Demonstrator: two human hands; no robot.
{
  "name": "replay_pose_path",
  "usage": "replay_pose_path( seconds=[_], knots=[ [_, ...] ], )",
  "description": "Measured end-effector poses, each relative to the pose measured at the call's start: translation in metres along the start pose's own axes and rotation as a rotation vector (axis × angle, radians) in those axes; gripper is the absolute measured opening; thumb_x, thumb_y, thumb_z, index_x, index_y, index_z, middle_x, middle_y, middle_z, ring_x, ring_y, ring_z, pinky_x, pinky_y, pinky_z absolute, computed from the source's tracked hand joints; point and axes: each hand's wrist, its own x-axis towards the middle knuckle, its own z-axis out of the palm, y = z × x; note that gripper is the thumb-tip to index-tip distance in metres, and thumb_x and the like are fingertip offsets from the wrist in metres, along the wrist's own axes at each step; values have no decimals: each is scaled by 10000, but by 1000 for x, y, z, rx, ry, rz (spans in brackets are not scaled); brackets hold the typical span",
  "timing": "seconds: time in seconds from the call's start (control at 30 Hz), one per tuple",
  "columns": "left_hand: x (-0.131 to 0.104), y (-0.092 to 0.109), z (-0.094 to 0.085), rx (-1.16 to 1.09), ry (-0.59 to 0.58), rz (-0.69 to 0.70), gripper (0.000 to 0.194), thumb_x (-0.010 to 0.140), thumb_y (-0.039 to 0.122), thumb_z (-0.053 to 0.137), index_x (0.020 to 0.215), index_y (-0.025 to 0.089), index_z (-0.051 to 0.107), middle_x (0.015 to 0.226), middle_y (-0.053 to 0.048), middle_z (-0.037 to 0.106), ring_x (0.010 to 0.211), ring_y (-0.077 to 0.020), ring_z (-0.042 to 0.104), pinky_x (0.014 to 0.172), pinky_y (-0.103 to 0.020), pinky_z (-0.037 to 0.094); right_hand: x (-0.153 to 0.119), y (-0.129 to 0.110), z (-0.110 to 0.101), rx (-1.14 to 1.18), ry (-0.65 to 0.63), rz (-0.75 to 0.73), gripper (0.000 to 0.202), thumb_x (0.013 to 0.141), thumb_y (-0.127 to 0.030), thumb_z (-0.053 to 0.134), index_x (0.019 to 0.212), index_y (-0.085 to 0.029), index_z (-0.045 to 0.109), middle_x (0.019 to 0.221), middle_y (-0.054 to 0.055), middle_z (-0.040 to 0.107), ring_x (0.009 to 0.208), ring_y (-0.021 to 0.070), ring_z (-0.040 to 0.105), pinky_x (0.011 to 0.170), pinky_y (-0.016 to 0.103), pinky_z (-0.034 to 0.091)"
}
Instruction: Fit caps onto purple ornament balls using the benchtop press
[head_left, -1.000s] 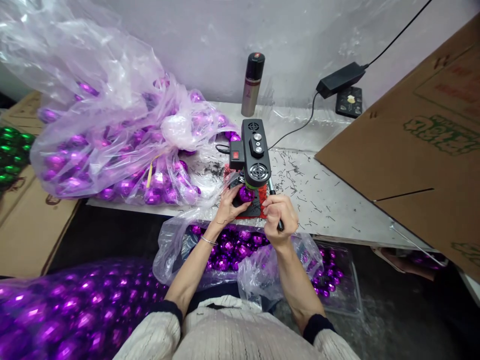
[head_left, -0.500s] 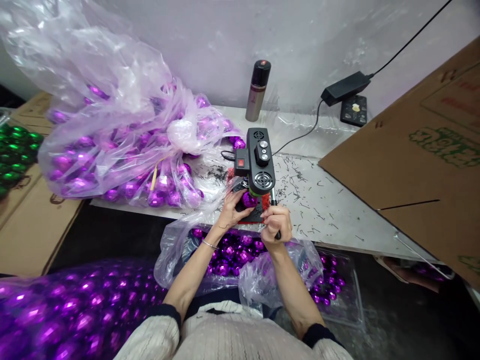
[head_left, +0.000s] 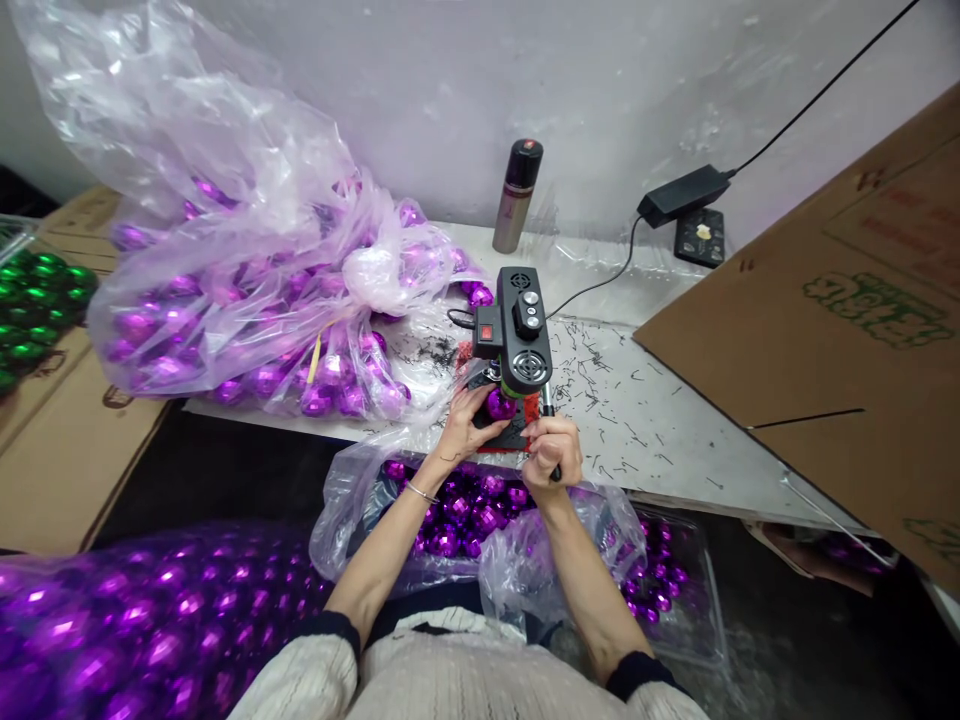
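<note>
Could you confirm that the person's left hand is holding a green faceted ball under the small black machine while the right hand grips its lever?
Not quite: the ball the left hand holds under the machine is purple, as the head view shows. The right hand does grip the lever.

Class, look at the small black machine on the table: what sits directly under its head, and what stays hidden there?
Under the black machine sits one purple ball, steadied by the left hand, over a red-edged base. The right hand grips the lever. The machine's head covers whatever meets the ball's top.
</note>
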Motion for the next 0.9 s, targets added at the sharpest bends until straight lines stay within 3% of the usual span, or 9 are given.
replay_pose_path(
  seconds=[0.33,0.57,0.77,0.9],
  knots=[
    [1,-3,0,-12,2,45,601,827,407,810,1351,183,618,1307,-151,712,1260,-310,653,1150,-523,448,-2,5,2,53,-6,3,299,1042,-276,373,769,-232,485,753,-27,565,633,121,625,728,346,537],
    [1,-7,2,-33,23,53,592,823,426,809,1334,184,633,1296,-150,717,1249,-314,661,1154,-539,439,-5,10,1,1,-62,-91,288,1026,-247,380,759,-232,487,741,-17,583,614,125,621,704,349,537],
    [1,-4,3,-43,49,78,602,835,432,798,1353,185,613,1291,-153,713,1246,-314,659,1149,-550,449,40,-21,-5,9,-10,45,305,977,-160,446,683,-222,499,655,-5,559,614,138,564,576,306,430],
    [-30,15,-12,18,77,189,621,918,445,710,1449,191,510,1343,-169,671,1280,-302,638,1094,-515,517,67,-37,-10,21,-72,105,289,973,-139,477,699,-218,523,686,0,591,666,139,585,615,302,437]
  ],
)
